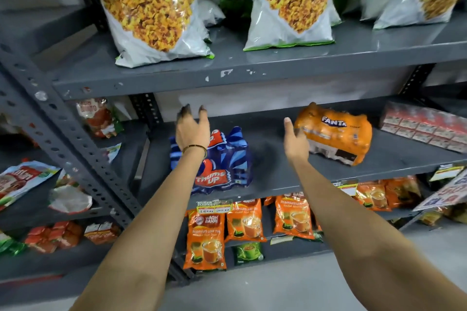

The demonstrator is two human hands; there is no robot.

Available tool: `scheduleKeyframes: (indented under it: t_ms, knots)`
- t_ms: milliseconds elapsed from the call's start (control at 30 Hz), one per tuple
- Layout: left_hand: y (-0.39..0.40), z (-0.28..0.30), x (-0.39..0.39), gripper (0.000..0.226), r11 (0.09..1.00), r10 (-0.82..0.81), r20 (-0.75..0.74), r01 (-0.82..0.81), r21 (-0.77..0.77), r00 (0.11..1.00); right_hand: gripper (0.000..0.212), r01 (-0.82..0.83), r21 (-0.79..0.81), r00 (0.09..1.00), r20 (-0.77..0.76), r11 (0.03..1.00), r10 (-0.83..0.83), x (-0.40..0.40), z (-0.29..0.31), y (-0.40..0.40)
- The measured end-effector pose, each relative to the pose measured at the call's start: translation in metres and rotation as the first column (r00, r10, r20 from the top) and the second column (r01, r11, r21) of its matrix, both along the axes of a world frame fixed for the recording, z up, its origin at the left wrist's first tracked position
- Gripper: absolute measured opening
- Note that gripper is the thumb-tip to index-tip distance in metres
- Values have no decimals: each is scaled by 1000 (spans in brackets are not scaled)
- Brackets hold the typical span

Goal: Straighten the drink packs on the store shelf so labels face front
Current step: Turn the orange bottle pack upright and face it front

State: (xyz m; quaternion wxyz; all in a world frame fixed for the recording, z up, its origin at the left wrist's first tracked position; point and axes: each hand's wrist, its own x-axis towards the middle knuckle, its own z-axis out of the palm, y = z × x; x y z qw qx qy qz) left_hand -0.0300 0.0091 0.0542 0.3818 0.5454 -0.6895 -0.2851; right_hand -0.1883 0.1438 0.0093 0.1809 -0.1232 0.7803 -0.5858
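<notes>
A blue Thums Up drink pack (225,166) stands on the middle grey shelf (273,149), its red label turned toward me. An orange Fanta drink pack (336,136) lies to the right on the same shelf, skewed, with its label up and toward me. My left hand (192,129) hovers over the back top of the Thums Up pack, fingers spread, holding nothing. My right hand (295,136) reaches in at the left end of the Fanta pack with fingers apart; whether it touches the wrap I cannot tell.
Big green-and-white snack bags (151,7) stand on the shelf above. A red carton pack (424,126) sits at the far right of the middle shelf. Orange tea pouches (204,237) hang below. A perforated grey upright (65,139) runs down the left.
</notes>
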Motion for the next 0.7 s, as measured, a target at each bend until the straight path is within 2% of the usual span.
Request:
scheduleKeyframes:
  t_ms: [133, 233, 300, 400, 433, 500, 567, 600, 700]
  knots:
    - [20, -1, -66, 57, 965, -263, 98, 260, 41, 960, 61, 200, -21, 980, -2, 980, -200, -39, 5, 18]
    - [38, -11, -124, 66, 898, -426, 136, 400, 181, 894, 60, 275, 5, 961, 23, 961, -275, -75, 5, 42]
    - [46, -18, -167, 68, 848, -494, 137, 441, 295, 858, 59, 324, 68, 946, 12, 944, -325, -104, 4, 59]
    - [49, -30, -214, 60, 744, -629, 151, 533, 403, 763, 55, 416, 194, 908, -140, 889, -394, -139, 2, 72]
    - [49, -34, -230, 58, 730, -643, 149, 544, 413, 751, 53, 434, 213, 897, -196, 875, -397, -157, 3, 73]
    - [48, -39, -255, 59, 721, -621, 99, 517, 461, 778, 51, 404, 246, 911, -201, 881, -361, -189, 4, 73]
    - [42, -44, -271, 65, 711, -585, 54, 480, 513, 809, 59, 313, 279, 950, -80, 908, -303, -217, 1, 68]
    - [45, -50, -298, 68, 700, -566, 25, 465, 542, 824, 66, 256, 302, 960, 30, 918, -278, -248, -2, 70]
    - [41, -54, -310, 79, 653, -537, -3, 418, 631, 844, 84, 116, 264, 911, 357, 958, -208, -261, -11, 65]
